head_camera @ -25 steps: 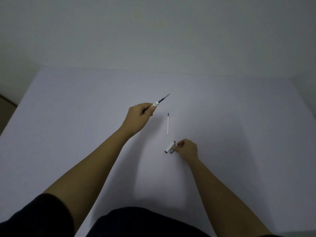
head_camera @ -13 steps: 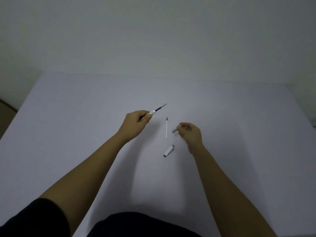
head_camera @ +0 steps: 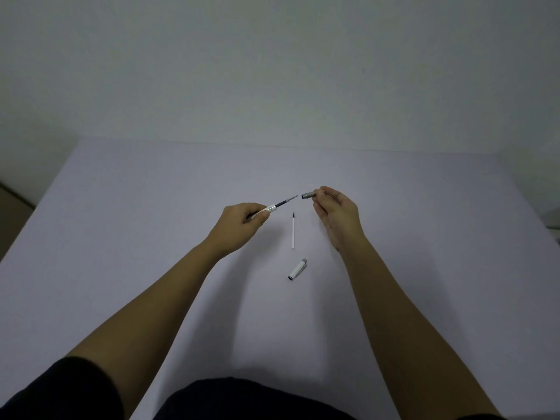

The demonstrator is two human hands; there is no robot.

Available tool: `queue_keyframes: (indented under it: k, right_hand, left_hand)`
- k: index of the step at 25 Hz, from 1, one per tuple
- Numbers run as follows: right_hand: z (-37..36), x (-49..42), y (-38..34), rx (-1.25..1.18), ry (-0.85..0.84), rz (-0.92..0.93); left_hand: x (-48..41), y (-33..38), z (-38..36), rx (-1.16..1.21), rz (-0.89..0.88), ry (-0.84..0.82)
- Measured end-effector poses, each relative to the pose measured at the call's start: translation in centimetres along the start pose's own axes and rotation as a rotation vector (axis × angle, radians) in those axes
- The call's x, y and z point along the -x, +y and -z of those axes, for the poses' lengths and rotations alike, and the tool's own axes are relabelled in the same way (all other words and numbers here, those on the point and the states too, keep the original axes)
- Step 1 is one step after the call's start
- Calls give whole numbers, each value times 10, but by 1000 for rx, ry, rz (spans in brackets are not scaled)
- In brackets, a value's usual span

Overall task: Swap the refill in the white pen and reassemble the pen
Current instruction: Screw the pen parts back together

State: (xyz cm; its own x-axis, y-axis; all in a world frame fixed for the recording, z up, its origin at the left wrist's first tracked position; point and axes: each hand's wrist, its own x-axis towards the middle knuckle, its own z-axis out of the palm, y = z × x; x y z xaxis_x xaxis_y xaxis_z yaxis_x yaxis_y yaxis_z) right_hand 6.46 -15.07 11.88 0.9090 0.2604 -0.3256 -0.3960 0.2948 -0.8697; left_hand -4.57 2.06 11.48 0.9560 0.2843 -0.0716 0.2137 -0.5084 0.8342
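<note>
My left hand (head_camera: 241, 224) grips the white pen barrel (head_camera: 270, 209), most of it hidden in the fist, with a dark refill (head_camera: 285, 201) sticking out up and to the right. My right hand (head_camera: 338, 215) pinches a small grey tip section (head_camera: 309, 195) between thumb and fingers, its open end a short gap from the refill's point. A loose white refill (head_camera: 293, 231) lies on the table between the hands, its dark tip pointing away. The white pen cap (head_camera: 297, 269) lies just below it, tilted.
The work surface is a pale lavender table (head_camera: 151, 222) that meets a plain wall at the back. Its left edge drops off to a darker floor (head_camera: 13, 207). My dark sleeves and torso fill the bottom of the view.
My right hand picked the grey tip section up from beside the cap and carried it up toward the refill's point. The left hand stayed roughly put, while the cap remained on the table.
</note>
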Motion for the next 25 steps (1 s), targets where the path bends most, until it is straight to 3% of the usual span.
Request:
queue_keyframes:
  k: [13,20,25]
  right_hand:
    - [-10,13,1,191,-129,42]
    - [-11,24,-3,576,-269,228]
    - [-12,27,-11,818,-237,286]
  left_hand:
    - [-3,14,8,-105,-63,-47]
    - [-2,21,15,-78,-76,-32]
    - [4,23,19,-121,-153,-43]
